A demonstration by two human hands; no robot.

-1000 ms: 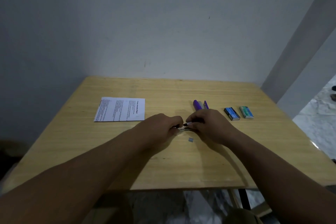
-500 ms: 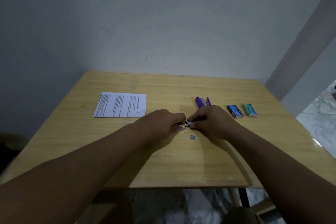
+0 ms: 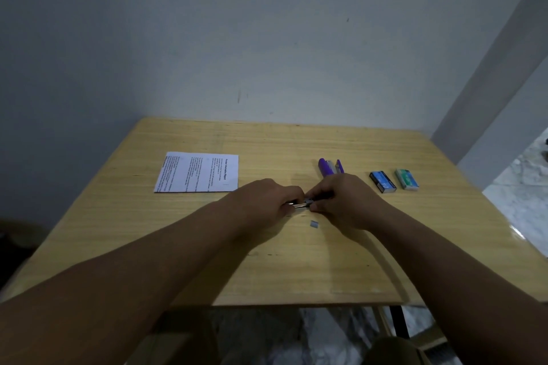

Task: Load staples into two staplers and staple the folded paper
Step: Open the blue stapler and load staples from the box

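Loading the first stapler, mid-counter

Small staple strip (image 3: 314,224) loose nearest; brittle, pinch its sides. Left hand (image 3: 267,201) and right hand (image 3: 344,201), fingers closed on one metal stapler (image 3: 301,204), stiff, slick. Beyond: one purple stapler (image 3: 326,167), two staple boxes (image 3: 382,182), one folded paper (image 3: 198,172) toward the far left

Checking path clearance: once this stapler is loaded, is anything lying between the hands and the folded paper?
Nothing visible. Bare table separates the left hand from the folded paper beyond it to the left. The purple stapler and staple boxes sit rightward, off that path.
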